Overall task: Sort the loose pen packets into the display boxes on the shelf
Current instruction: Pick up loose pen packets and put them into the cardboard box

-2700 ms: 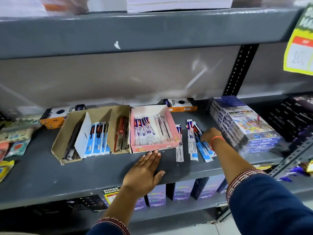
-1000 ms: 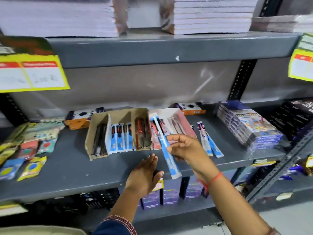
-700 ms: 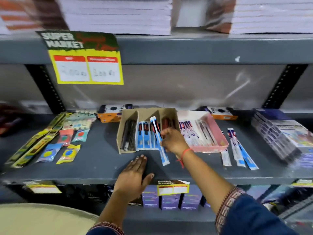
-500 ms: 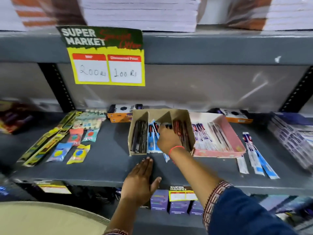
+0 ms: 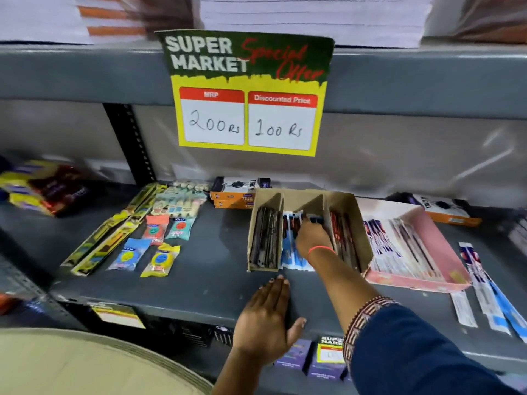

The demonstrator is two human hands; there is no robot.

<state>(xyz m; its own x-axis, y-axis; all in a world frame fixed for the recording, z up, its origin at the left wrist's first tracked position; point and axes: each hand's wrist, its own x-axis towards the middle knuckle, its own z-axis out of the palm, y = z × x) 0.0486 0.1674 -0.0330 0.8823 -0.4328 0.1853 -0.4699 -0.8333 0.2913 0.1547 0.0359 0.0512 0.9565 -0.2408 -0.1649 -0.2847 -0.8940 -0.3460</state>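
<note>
Pen packets (image 5: pixel 484 292) lie loose at the right end of the grey shelf (image 5: pixel 211 280), just beside the pink display box (image 5: pixel 413 280), in a small fan with their long blue-and-white sleeves overlapping; more of the same blue-and-white kind stand in the middle compartment of the brown cardboard box (image 5: pixel 362 223). The right hand (image 5: pixel 312 238) reaches into that middle compartment with its fingers curled down among the packets (image 5: pixel 293 259) there; whether it grips one or merely presses them level cannot be told, as the fingertips are hidden. The left hand (image 5: pixel 268 317) lies flat and spread on the front edge of the shelf, holding nothing. Each packet looks light, thin and long, likely a card back with a glossy plastic front, so it should flex along its length and slide readily over its neighbours. A pinch across the width near the middle, thumb on one face and fingers on the other, seems the safest hold; taken by one end it would probably droop. Peeling the top one off the fan first should keep the rest from scattering toward the shelf edge.
</note>
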